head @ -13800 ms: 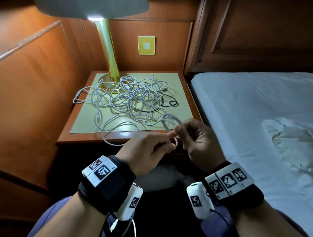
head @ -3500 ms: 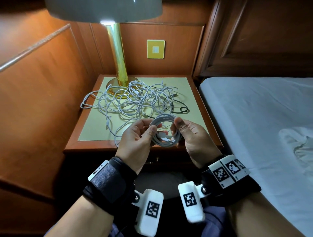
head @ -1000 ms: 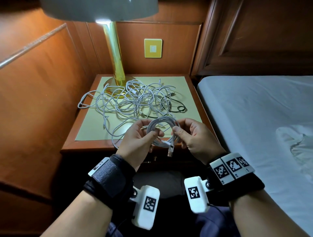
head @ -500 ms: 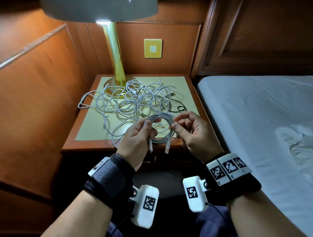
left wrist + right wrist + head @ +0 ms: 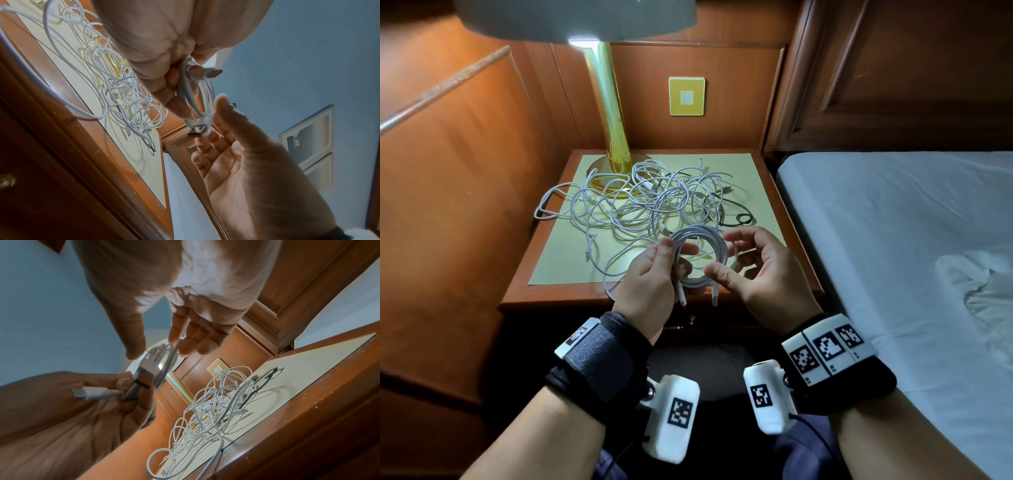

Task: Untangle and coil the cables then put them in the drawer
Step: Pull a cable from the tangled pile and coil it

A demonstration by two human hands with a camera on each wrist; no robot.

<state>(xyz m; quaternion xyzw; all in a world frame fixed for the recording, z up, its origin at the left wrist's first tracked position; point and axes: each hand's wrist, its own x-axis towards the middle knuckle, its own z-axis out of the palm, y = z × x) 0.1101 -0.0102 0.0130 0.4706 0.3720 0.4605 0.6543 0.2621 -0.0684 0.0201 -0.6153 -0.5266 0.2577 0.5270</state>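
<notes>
1. My wooden bedside table with its pale yellow top panel stands between an orange wood-panelled wall and a bed with a light grey sheet.
2. A brass lamp column on a round base rises at the back left of the table; a yellow square wall switch sits on the panel behind it.
3. A tangled heap of thin white cables covers the middle of the table and overlaps the lamp base; a dark cable loops out at its right edge, and one white strand hangs over the front edge.
4. My left hand pinches the coiled white cable between thumb and fingers, just in front of the heap and above the front edge.
5. Both plug ends dangle below the coil.
6. My right hand is spread, fingers relaxed beside the coil's right side; whether they touch it is unclear.
</notes>
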